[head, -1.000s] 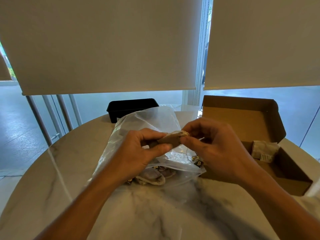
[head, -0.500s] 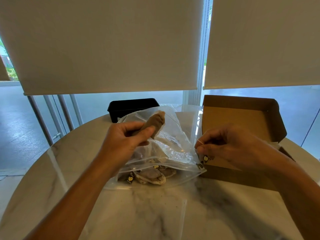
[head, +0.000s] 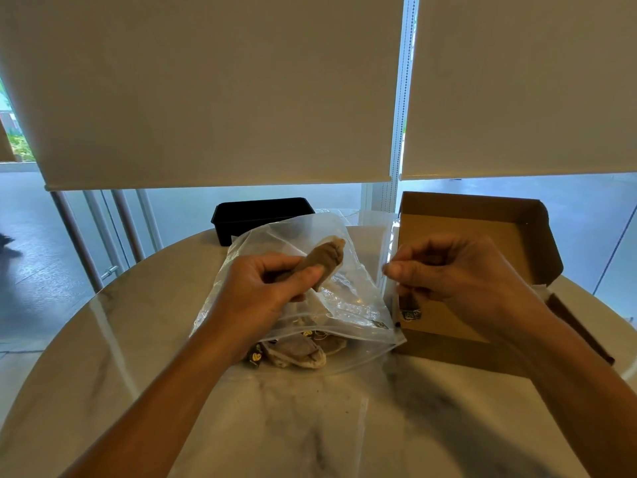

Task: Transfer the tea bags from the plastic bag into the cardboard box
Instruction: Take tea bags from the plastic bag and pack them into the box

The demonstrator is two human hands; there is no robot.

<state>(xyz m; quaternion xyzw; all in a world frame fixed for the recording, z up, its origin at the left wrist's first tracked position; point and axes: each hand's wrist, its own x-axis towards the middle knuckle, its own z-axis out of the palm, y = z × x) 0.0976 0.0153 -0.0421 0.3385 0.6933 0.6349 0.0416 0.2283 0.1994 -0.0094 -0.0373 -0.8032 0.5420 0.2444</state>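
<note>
Two hands work above a round, pale marble-patterned table (head: 103, 339), and little of the job looks finished. Toward the far edge, left of centre, stands a black rectangular plastic tub (head: 262, 215). In front of it the clear zip-top plastic bag (head: 344, 298) lies crumpled near the table's middle, several pale brown tea bags (head: 296, 351) lying inside at its near end with their small dark tags showing. The left hand (head: 262, 298) is raised over the bag, thumb and curled fingers closed round one brown, rolled-up tea bag (head: 322, 260). The right hand (head: 455, 274) is also curled, fingertips pinched together as if on that bag's thread — the thread itself is too fine to make out — and a small dark paper tag (head: 410, 313) dangles just under it. Near the table's right edge sits the open brown cardboard box (head: 482, 215), lid flap standing up; the right arm hides much of its floor, so I cannot tell how many bags are in it. Judging by the pile in the plastic bag, most of the transfer remains — this one first.
</note>
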